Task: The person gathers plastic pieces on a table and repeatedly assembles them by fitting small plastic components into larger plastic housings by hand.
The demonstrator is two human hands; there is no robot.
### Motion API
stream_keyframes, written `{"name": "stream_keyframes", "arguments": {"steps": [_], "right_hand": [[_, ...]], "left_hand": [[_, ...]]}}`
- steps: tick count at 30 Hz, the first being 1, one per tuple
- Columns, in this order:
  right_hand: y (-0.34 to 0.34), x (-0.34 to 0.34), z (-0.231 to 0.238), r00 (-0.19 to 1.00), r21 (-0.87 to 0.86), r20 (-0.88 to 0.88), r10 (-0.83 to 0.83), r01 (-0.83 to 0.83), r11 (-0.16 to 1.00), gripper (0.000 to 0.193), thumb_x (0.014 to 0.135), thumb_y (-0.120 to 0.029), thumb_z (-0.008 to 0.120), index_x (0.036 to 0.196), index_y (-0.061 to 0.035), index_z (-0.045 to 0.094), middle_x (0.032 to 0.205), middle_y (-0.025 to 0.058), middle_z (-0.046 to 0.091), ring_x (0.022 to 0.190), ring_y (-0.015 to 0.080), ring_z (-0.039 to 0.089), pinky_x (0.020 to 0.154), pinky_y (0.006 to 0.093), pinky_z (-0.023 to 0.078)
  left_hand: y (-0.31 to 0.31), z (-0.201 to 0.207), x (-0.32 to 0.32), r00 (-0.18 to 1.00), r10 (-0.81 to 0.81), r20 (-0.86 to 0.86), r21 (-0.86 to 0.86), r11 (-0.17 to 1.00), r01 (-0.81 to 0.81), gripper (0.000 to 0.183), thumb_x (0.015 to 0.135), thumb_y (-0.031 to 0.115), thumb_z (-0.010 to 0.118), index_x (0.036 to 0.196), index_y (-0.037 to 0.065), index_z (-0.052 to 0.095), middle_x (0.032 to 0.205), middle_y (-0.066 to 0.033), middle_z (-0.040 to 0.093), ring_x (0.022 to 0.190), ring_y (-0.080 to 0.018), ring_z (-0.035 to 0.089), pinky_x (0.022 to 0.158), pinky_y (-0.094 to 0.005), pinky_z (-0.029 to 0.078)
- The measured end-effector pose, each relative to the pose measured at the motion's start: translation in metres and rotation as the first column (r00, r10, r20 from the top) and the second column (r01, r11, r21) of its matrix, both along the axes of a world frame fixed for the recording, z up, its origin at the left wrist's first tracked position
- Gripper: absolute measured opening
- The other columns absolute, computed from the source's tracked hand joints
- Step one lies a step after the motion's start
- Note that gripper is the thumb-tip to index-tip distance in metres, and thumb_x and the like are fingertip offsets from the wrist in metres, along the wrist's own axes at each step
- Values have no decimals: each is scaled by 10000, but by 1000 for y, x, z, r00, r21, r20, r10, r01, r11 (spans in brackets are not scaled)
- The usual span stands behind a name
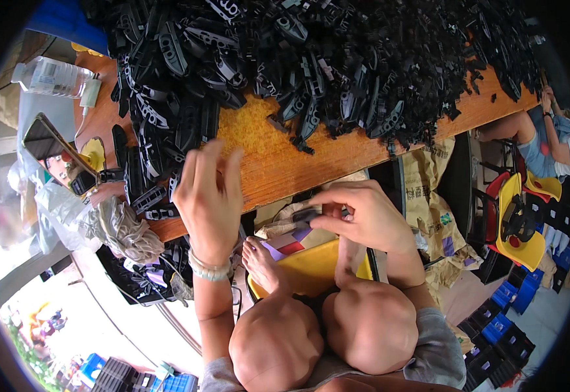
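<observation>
My left hand [208, 196] reaches up over the near edge of the wooden table [285, 163], fingers apart, its fingertips touching the long black plastic parts [161, 147] at the left of a big heap. It holds nothing that I can see. My right hand [363, 215] is below the table edge, above my knees, with fingers pinched on a small dark plastic piece [308, 214]. A huge pile of black plastic parts [337, 59] covers the far half of the table.
A clear plastic bottle [53, 77] and a phone on a yellow stand [59, 157] sit at the table's left end, with crumpled plastic bags [125, 228] nearby. A yellow bin [311, 268] lies under my feet. Another person [539, 137] sits at the right by stacked blue crates [500, 313].
</observation>
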State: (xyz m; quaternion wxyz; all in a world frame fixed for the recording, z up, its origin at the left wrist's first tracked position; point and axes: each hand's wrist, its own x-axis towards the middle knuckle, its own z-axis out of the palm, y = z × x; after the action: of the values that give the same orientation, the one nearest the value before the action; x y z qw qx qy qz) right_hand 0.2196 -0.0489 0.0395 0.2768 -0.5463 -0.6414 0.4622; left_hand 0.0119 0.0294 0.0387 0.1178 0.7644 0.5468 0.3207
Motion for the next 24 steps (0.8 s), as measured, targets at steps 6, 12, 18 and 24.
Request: {"name": "stream_keyframes", "arguments": {"steps": [6,12,18,24], "right_hand": [[47,-36,-27,876,611,198,-440,241,754,175,719,-104,707,858,-27,633,775,58,523,651,218,532,559,336,412],[68,-49,-45,744,776,334,-578,131,617,119,679,-82,630,790,-46,610,828,43,450,797,231,443,662,367,316],[68,-54,-43,745,780,347,-570,108,616,127,680,-102,636,794,-51,613,843,42,459,825,219,455,693,368,303],[69,-51,-48,780,811,292,-554,105,576,248,625,-40,722,846,-94,624,856,16,492,783,217,457,685,374,288]], "left_hand": [[33,-16,17,885,143,-442,209,976,-53,124,851,145,607,801,44,556,716,-92,549,533,-260,601,442,-342,439],[3,-13,13,957,55,-283,67,997,-38,116,812,88,628,770,33,534,730,-107,547,558,-282,595,479,-354,446],[-22,-20,2,873,164,459,-283,959,-31,118,767,-20,670,781,-15,553,895,-106,629,536,-103,545,490,-230,437],[-20,-7,-2,631,343,696,-559,811,176,100,842,-33,571,931,-44,528,895,-132,650,555,-74,541,481,-178,424]]}}
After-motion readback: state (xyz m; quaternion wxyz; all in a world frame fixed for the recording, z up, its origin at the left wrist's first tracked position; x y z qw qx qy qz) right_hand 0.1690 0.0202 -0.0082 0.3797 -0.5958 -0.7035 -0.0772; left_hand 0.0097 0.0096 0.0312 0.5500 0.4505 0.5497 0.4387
